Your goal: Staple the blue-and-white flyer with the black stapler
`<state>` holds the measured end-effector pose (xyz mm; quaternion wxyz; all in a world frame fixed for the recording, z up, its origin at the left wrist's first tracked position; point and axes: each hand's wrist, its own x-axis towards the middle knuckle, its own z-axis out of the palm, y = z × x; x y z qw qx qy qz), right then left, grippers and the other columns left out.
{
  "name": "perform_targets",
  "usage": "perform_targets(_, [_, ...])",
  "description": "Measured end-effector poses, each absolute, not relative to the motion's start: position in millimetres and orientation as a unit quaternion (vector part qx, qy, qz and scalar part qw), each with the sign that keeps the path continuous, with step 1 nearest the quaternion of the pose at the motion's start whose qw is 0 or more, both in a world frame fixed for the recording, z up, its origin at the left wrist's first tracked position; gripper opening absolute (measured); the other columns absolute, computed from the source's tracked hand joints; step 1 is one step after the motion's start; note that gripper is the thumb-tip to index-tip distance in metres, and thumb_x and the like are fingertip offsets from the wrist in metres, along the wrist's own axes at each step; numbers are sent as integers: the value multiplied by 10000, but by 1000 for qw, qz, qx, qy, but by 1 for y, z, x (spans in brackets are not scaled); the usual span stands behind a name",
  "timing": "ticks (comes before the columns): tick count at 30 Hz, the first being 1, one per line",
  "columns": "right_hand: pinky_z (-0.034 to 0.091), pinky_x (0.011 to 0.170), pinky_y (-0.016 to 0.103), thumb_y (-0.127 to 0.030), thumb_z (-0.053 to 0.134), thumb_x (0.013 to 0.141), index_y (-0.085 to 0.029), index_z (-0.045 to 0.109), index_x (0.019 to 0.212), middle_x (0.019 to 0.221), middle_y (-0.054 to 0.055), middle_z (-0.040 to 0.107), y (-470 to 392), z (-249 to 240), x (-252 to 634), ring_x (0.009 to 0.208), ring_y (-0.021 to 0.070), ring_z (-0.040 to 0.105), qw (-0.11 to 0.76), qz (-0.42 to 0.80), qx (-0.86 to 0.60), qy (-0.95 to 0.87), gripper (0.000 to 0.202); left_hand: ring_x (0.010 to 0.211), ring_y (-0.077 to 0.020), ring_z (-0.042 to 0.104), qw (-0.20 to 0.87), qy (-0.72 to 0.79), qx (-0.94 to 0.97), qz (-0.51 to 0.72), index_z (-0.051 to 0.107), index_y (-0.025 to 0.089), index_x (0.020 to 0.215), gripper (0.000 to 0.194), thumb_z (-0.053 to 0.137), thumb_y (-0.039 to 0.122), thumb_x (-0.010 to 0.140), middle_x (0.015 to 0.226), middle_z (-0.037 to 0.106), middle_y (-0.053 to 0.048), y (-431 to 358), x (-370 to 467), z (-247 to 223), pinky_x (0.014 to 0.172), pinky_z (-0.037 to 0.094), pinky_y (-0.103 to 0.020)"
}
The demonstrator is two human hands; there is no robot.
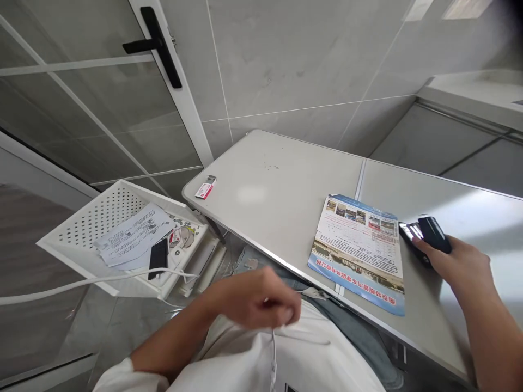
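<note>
My right hand (461,267) is closed around a black stapler (433,233) with shiny metal parts, at the right of the table. The stapler is just beside the right edge of a printed sheet (359,245) with small photos and a blue border. My left hand (261,299) is curled closed in front of my white shirt, off the table's front edge and a little blurred. Whatever its fingers may hold is hidden. A small red and white box (205,188) lies at the table's far left corner.
The pale folding table (281,218) stands against a grey tiled wall. Several tiny dark bits lie on its left half. To the left, a white perforated bin (114,212) holds papers (134,234) and a black object (158,257), with a white cable (81,283) across it. A door handle (157,46) is behind.
</note>
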<state>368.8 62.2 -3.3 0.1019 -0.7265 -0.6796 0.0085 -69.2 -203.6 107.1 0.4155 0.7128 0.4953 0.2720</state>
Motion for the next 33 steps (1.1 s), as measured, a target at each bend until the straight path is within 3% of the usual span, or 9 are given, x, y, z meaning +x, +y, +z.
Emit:
perform_targets(4, [379,635,405,-586,539,833,-216,663,859,625,103,573,45,14,347,598,260,445,150,24,-762,-629,392,586,-115,429,423,440,728,312,500,191,716,333,409,334,1002,636,503,14,-151,-53,81,582,372,-237])
perform_targets(6, [385,675,408,-599,549,792,-241,613,841,644,86,566,28,25,332,611,260,456,179,16,-745,-643,367,615,-120,474,357,479,740,309,534,196,777,281,386,268,1005,682,551,14,-127,-51,66,621,389,-241])
perform_targets(10, [399,670,379,-650,596,727,-277,576,833,679,54,600,-18,32,292,662,285,550,193,92,-690,-691,389,843,-194,662,170,599,766,161,627,215,936,215,424,229,1004,913,721,-36,-87,-42,33,723,477,-282])
perform_targets(13, [414,653,369,-660,588,771,-285,575,829,716,33,614,-50,23,268,671,286,587,204,130,-637,-732,380,986,-232,697,114,614,774,98,640,208,1009,228,414,239,1023,1046,748,-66,-74,-37,14,771,532,-323])
perform_targets(20, [443,626,422,-593,510,941,-306,456,765,776,46,605,-69,3,258,692,320,618,167,138,-573,-790,342,1020,-222,701,97,597,789,110,639,206,1034,231,409,230,1035,1062,757,-46,-76,-39,9,781,553,-336])
perform_targets(33, [481,599,511,-687,541,842,-367,482,777,751,74,661,-68,5,285,721,411,675,126,131,-647,-741,332,1070,-219,680,94,591,794,103,630,197,1069,200,437,244,1046,1096,734,-67,-77,-36,5,809,563,-331])
